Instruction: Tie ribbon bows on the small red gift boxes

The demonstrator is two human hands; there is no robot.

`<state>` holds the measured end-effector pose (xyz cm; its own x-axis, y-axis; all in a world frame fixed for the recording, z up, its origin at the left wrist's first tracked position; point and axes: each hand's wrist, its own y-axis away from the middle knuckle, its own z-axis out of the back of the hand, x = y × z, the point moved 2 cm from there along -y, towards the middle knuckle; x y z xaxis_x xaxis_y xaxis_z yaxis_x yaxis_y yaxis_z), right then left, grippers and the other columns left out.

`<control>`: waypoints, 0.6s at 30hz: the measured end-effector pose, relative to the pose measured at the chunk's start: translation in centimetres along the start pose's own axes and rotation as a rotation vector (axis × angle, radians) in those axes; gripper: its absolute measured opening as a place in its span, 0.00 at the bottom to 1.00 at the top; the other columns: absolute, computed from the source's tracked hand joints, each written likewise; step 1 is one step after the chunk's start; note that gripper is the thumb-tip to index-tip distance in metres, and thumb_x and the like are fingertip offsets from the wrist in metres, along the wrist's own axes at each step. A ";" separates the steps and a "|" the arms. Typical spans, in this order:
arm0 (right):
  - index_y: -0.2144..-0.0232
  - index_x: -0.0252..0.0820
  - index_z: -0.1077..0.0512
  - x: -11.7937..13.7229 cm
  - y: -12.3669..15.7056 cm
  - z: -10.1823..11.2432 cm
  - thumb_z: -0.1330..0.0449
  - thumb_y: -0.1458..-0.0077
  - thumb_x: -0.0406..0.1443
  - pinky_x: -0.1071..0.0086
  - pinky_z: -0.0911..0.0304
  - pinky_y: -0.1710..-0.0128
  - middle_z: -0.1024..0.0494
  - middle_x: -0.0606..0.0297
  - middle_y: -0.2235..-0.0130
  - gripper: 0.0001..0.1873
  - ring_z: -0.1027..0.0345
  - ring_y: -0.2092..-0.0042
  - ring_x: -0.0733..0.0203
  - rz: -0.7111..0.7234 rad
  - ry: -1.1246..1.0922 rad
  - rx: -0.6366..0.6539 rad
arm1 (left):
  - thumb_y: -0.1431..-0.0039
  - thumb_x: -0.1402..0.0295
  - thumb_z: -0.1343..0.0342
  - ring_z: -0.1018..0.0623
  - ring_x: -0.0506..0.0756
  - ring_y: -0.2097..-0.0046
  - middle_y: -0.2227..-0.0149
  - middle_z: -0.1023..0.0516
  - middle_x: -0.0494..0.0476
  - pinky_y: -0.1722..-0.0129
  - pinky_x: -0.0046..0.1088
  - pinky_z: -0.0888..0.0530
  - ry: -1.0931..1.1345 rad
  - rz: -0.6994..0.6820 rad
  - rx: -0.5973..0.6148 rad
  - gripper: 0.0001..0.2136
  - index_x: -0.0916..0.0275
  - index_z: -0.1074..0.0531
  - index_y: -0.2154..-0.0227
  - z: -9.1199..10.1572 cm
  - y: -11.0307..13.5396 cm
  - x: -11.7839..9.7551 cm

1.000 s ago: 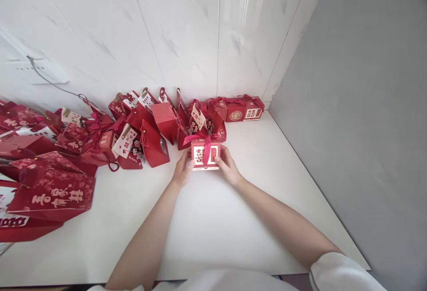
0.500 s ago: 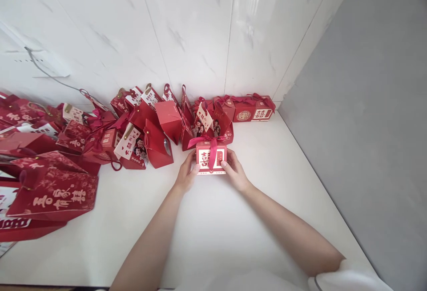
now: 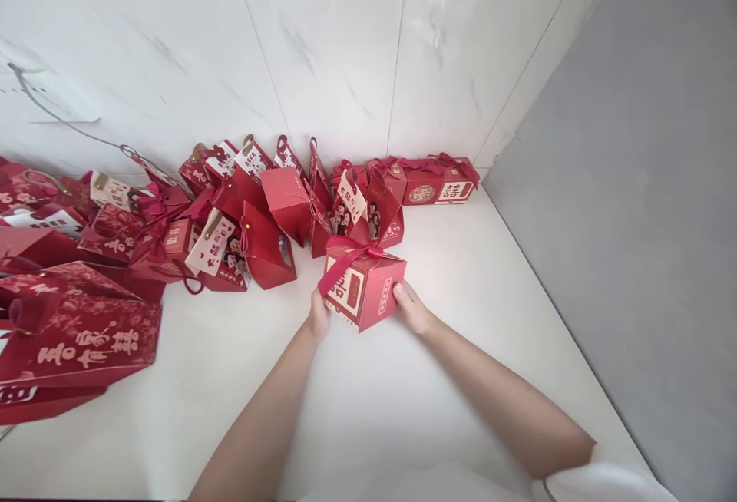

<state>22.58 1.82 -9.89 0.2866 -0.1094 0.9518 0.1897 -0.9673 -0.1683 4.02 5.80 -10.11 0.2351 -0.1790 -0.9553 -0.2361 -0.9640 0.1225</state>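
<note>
Between my two hands is a red gift box (image 3: 377, 295) with a ribbon bow on top and a white panel with dark red characters on one face. It is turned so that one corner edge points towards me. My left hand (image 3: 320, 316) grips its left side, the fingers mostly hidden behind it. On the right side my right hand (image 3: 411, 308) presses its thumb on the plain red face. Just behind the box, a red box with a photo-like print (image 3: 381, 203) and a cream-flapped box (image 3: 348, 203) stand close to it.
Red gift boxes and bags crowd the white table (image 3: 230, 379) on the left, a large red bag (image 3: 104, 333) nearest. A row of ribboned boxes (image 3: 423, 183) lines the tiled wall (image 3: 339, 49). A grey panel (image 3: 622, 203) borders the right side.
The box in my hands has rotated, from its white front facing me to a corner facing me, and has come slightly nearer. The view has shifted a little, moving the pile leftward.
</note>
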 end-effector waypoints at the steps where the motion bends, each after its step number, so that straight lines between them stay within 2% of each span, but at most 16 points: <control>1: 0.44 0.46 0.35 -0.4 0.1 0.0 0.51 0.40 0.57 0.50 0.39 0.42 0.28 0.57 0.43 0.31 0.33 0.43 0.47 -0.036 -0.025 0.026 | 0.44 0.43 0.53 0.21 0.65 0.51 0.58 0.18 0.59 0.52 0.42 0.25 0.025 0.015 0.015 0.28 0.62 0.25 0.58 -0.3 0.0 0.0; 3: 0.46 0.44 0.33 -1.0 0.3 0.2 0.52 0.41 0.59 0.49 0.37 0.43 0.25 0.56 0.46 0.32 0.30 0.45 0.46 -0.089 -0.056 0.026 | 0.42 0.43 0.53 0.23 0.63 0.48 0.55 0.19 0.59 0.48 0.39 0.27 0.038 0.037 0.047 0.29 0.62 0.26 0.53 -0.9 0.0 -0.2; 5: 0.46 0.44 0.34 -1.2 0.3 0.4 0.53 0.41 0.59 0.49 0.39 0.42 0.25 0.56 0.47 0.33 0.31 0.45 0.47 -0.096 -0.059 -0.044 | 0.41 0.43 0.55 0.25 0.62 0.46 0.52 0.20 0.59 0.46 0.39 0.30 -0.028 0.025 0.049 0.30 0.62 0.28 0.49 -1.2 0.1 -0.5; 7: 0.45 0.44 0.35 -1.0 0.2 0.5 0.55 0.40 0.59 0.49 0.41 0.40 0.26 0.56 0.46 0.33 0.34 0.42 0.47 -0.062 -0.032 -0.122 | 0.39 0.43 0.57 0.27 0.62 0.43 0.47 0.24 0.60 0.45 0.40 0.31 -0.118 -0.041 0.065 0.31 0.61 0.33 0.44 -1.3 0.2 -0.9; 10: 0.41 0.45 0.41 -0.1 0.0 0.5 0.52 0.40 0.56 0.50 0.44 0.39 0.31 0.56 0.42 0.33 0.39 0.39 0.47 0.045 0.079 -0.201 | 0.39 0.42 0.61 0.33 0.64 0.39 0.37 0.36 0.62 0.44 0.42 0.32 -0.208 -0.203 0.211 0.34 0.58 0.44 0.37 -1.2 0.5 -1.5; 12: 0.38 0.46 0.46 0.5 -0.1 0.4 0.49 0.40 0.55 0.50 0.44 0.38 0.34 0.56 0.39 0.35 0.40 0.38 0.48 0.106 0.172 -0.222 | 0.43 0.40 0.55 0.39 0.67 0.35 0.33 0.43 0.64 0.40 0.45 0.36 -0.315 -0.310 0.303 0.39 0.59 0.48 0.34 -0.9 0.6 -1.8; 15: 0.37 0.46 0.48 1.3 -0.2 0.2 0.48 0.40 0.54 0.51 0.46 0.38 0.37 0.55 0.38 0.36 0.41 0.38 0.48 0.137 0.257 -0.224 | 0.47 0.45 0.44 0.46 0.69 0.32 0.32 0.48 0.66 0.35 0.47 0.45 -0.495 -0.388 0.323 0.43 0.61 0.50 0.34 -0.1 0.6 -2.2; 18: 0.37 0.46 0.47 1.9 -0.3 0.0 0.48 0.39 0.53 0.53 0.47 0.37 0.37 0.56 0.38 0.34 0.42 0.38 0.50 0.135 0.284 -0.200 | 0.44 0.52 0.43 0.42 0.68 0.34 0.34 0.44 0.67 0.36 0.47 0.44 -0.555 -0.383 0.302 0.38 0.61 0.48 0.35 0.2 0.4 -2.6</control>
<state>23.08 1.86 -8.06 0.0193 -0.2710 0.9624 -0.0271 -0.9624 -0.2704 3.09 5.89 -7.62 -0.1396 0.3621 -0.9216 -0.5014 -0.8284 -0.2496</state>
